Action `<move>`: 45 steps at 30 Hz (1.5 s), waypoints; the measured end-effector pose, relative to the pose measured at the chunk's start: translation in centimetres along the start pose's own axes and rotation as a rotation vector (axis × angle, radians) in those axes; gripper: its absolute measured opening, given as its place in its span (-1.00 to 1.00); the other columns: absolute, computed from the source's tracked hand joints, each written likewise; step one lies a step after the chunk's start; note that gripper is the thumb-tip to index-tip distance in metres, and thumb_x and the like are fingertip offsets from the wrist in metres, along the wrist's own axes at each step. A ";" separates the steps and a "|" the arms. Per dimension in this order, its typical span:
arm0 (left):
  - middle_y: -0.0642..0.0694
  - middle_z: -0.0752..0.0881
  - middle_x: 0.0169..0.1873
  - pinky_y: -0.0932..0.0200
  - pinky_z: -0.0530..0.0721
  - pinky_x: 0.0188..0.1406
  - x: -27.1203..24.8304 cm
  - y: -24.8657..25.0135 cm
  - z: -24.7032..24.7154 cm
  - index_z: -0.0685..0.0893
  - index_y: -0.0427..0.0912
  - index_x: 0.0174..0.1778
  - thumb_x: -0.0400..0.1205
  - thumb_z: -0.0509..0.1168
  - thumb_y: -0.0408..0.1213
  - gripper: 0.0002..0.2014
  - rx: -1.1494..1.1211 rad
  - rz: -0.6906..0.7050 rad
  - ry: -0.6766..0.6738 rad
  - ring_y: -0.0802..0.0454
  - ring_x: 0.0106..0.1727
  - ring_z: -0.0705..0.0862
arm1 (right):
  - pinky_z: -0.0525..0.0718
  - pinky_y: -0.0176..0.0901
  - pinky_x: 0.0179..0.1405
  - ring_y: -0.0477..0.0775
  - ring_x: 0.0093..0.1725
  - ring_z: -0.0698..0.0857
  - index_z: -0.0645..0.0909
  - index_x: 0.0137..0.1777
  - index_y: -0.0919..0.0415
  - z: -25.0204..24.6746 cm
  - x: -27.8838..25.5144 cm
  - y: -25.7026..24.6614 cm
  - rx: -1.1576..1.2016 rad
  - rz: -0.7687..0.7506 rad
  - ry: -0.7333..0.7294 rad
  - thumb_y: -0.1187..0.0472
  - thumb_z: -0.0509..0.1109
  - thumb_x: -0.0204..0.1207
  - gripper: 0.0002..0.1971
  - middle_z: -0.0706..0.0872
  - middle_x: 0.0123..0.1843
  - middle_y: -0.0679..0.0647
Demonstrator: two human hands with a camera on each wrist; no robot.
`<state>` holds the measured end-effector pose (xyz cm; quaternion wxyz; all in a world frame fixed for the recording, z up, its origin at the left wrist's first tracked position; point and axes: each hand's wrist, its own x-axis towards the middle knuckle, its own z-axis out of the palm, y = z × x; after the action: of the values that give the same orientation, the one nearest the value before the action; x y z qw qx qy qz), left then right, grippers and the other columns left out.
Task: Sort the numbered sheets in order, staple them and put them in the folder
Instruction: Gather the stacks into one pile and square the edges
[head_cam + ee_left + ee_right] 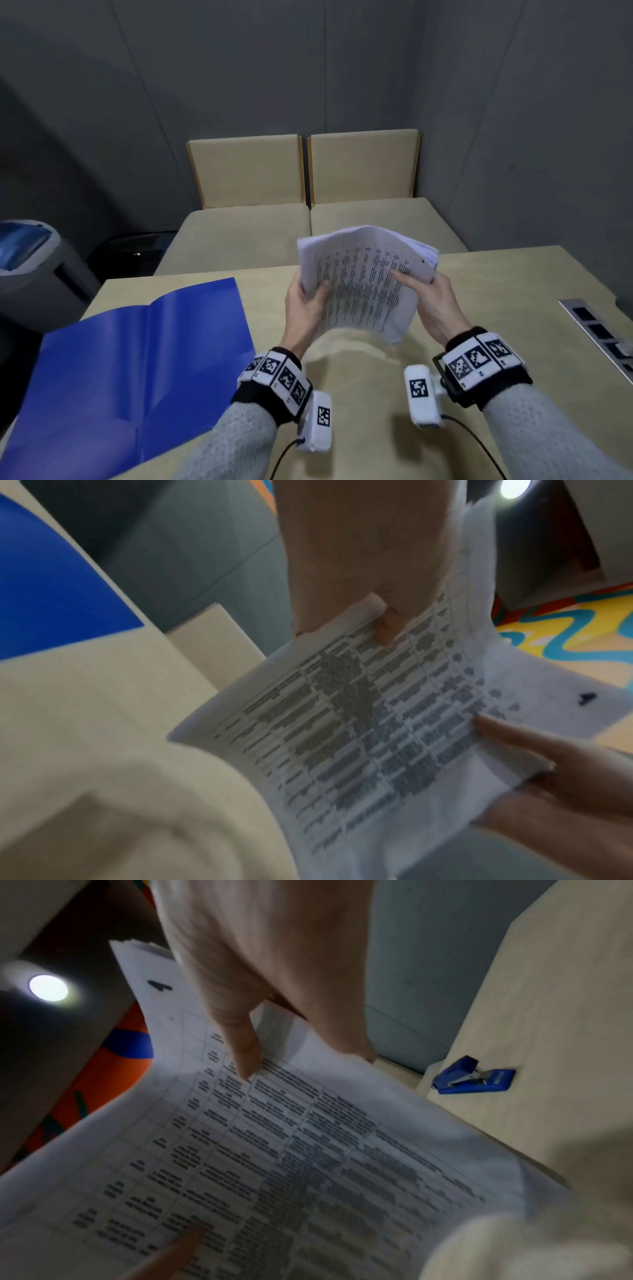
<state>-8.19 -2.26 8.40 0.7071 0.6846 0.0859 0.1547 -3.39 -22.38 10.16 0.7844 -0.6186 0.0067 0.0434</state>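
Both hands hold a stack of printed sheets [363, 284] up above the table's middle. My left hand [305, 305] grips its left edge, thumb on the top page. My right hand [428, 298] grips the right edge, thumb across the print. The left wrist view shows the top sheet [369, 737] bent, with the left thumb [387, 626] pressed on it. A handwritten number marks the corner of the sheets [240, 1150] in the right wrist view. An open blue folder [113, 370] lies flat at the table's left. On the table's right, in the right wrist view, sits a blue stapler [476, 1076].
The light wooden table [496, 291] has a cable socket panel [603, 332] set into its right side. Beige seats [308, 226] stand beyond the far edge. A grey bin [30, 260] stands at the left. Cables trail from the wrist cameras near the front edge.
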 end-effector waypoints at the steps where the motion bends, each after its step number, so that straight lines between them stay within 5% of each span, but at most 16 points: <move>1: -0.04 0.71 -0.02 0.26 0.72 -0.12 -0.5 -0.7 0.2 0.57 -0.23 0.19 0.60 0.28 -0.51 -0.74 0.029 0.034 0.034 0.15 -0.03 0.69 | 0.69 0.12 0.17 0.25 0.13 0.75 0.64 0.24 0.35 0.2 -0.2 0.4 -0.013 0.000 -0.001 0.36 0.50 0.40 -0.62 0.77 0.13 0.27; 7: 0.10 0.66 -0.13 0.03 0.68 -0.04 -1.3 -3.5 0.4 0.49 0.07 0.00 0.56 0.32 -0.49 -0.67 0.104 -0.074 0.100 0.18 -0.15 0.64 | 0.61 -0.10 0.14 0.11 0.18 0.68 0.57 0.23 0.13 0.8 -0.1 2.8 -0.189 -0.002 0.141 0.18 0.51 0.44 -0.63 0.72 0.17 0.14; 11: -0.07 0.68 -0.06 -0.05 0.71 0.01 0.1 -2.9 0.7 0.47 0.09 -0.07 0.59 0.32 -0.45 -0.71 0.082 -0.113 0.078 -0.01 -0.03 0.67 | 0.50 -0.18 -0.08 0.11 -0.05 0.58 0.38 0.40 0.10 1.6 -0.3 0.7 -0.517 -0.301 0.256 0.29 0.27 0.61 -0.62 0.60 -0.02 0.09; 14: -0.10 0.70 -0.01 -0.08 0.72 0.04 0.7 -3.2 0.9 0.48 0.14 -0.06 0.61 0.32 -0.39 -0.72 0.095 -0.134 0.073 -0.01 0.00 0.69 | 0.52 -0.24 0.01 -0.01 0.00 0.55 0.24 0.58 -0.01 1.4 -0.1 0.6 -0.787 -0.522 0.203 0.40 0.15 0.64 -0.45 0.46 0.21 0.01; 17: -0.06 0.69 -0.01 -0.01 0.71 0.02 1.0 -3.2 0.9 0.45 0.14 -0.02 0.59 0.33 -0.40 -0.69 0.116 -0.139 0.071 0.01 -0.01 0.68 | 0.65 -0.14 -0.13 0.09 -0.11 0.59 0.26 0.60 -0.12 0.8 0.4 0.8 -1.049 -0.519 0.114 0.49 0.15 0.59 -0.33 0.37 0.25 0.12; 21: 0.02 0.71 0.01 -0.04 0.73 0.08 1.4 -2.1 1.3 0.47 0.11 0.03 0.46 0.47 0.02 -0.66 0.076 -0.083 0.038 0.07 0.06 0.71 | 0.55 -0.28 0.06 0.09 0.08 0.58 0.39 0.56 -0.01 0.6 0.5 0.9 -1.059 -0.542 0.099 0.49 0.18 0.57 -0.40 0.40 0.30 0.20; 27: -0.04 0.66 -0.07 -0.19 0.62 0.17 2.9 -0.2 2.2 0.48 -0.02 -0.08 0.51 0.09 0.40 -0.49 0.105 -0.132 0.205 -0.08 0.03 0.65 | 0.42 -0.45 -0.08 0.10 -0.09 0.57 0.48 0.50 0.09 0.3 0.9 1.2 -0.986 -0.588 0.086 0.60 0.16 0.51 -0.38 0.53 -0.01 0.17; 32: -0.05 0.64 -0.12 -0.23 0.58 0.25 3.6 0.5 2.5 0.52 0.00 -0.19 0.63 0.05 0.25 -0.61 0.159 -0.139 0.281 -0.14 0.04 0.62 | 0.63 -0.08 0.06 0.09 -0.04 0.59 0.55 0.43 0.10 0.3 0.8 0.9 -0.929 -0.575 0.084 0.64 0.14 0.46 -0.38 0.58 -0.01 0.14; 35: -0.06 0.63 0.04 -0.15 0.56 0.29 3.5 0.4 2.1 0.50 -0.16 0.13 0.59 0.06 0.32 -0.43 0.126 -0.113 0.212 -0.10 0.12 0.60 | 0.59 -0.01 0.22 0.04 0.08 0.62 0.41 0.52 0.08 0.3 0.7 1.0 -0.863 -0.556 0.109 0.54 0.13 0.57 -0.43 0.64 0.14 0.12; 37: -0.06 0.67 0.04 0.06 0.69 0.06 3.1 0.0 1.4 0.41 -0.10 0.14 0.44 0.16 0.41 -0.36 0.126 -0.029 0.077 -0.03 0.06 0.67 | 0.54 -0.04 0.17 -0.06 -0.11 0.61 0.22 0.60 -0.02 0.4 0.5 0.8 -0.802 -0.493 0.131 0.41 0.11 0.65 -0.44 0.62 -0.01 -0.01; 39: 0.00 0.69 0.01 0.23 0.70 -0.06 2.9 -0.5 0.8 0.38 -0.03 0.11 0.39 0.33 0.31 -0.41 0.195 0.042 -0.012 0.08 0.04 0.70 | 0.51 -0.14 0.06 0.14 -0.17 0.61 0.13 0.63 -0.06 0.5 0.2 0.2 -0.738 -0.426 0.153 0.36 0.13 0.66 -0.41 0.64 -0.10 0.05; 41: -0.03 0.70 0.03 0.13 0.71 0.00 3.1 -1.0 0.3 0.39 -0.03 0.14 0.45 0.45 0.10 -0.49 0.257 0.049 -0.037 0.05 0.07 0.71 | 0.48 -0.16 -0.10 0.40 0.07 0.55 0.11 0.64 0.00 0.6 0.0 -0.6 -0.652 -0.359 0.150 0.41 0.17 0.64 -0.38 0.65 0.23 0.26; 43: -0.04 0.70 0.00 0.03 0.74 0.01 3.2 -1.0 0.2 0.41 -0.06 0.16 0.54 0.43 -0.16 -0.62 0.261 0.028 -0.033 -0.01 0.05 0.71 | 0.52 -0.14 0.03 0.21 0.17 0.52 0.09 0.64 -0.01 0.5 0.1 -0.7 -0.575 -0.302 0.120 0.46 0.21 0.60 -0.31 0.42 0.51 0.14; 45: -0.02 0.70 -0.02 -0.09 0.72 0.09 3.4 -1.5 0.2 0.46 -0.03 0.16 0.61 0.33 -0.31 -0.73 0.223 -0.006 -0.037 -0.02 0.05 0.70 | 0.50 -0.08 0.36 0.04 0.29 0.53 0.10 0.60 -0.10 0.1 0.7 0.3 -0.542 -0.240 0.112 0.45 0.27 0.56 -0.27 0.40 0.48 0.14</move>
<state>-4.78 -1.32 7.26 0.6285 0.7615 0.0915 0.1295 -2.70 -22.18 9.82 0.5887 -0.8032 -0.0350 -0.0836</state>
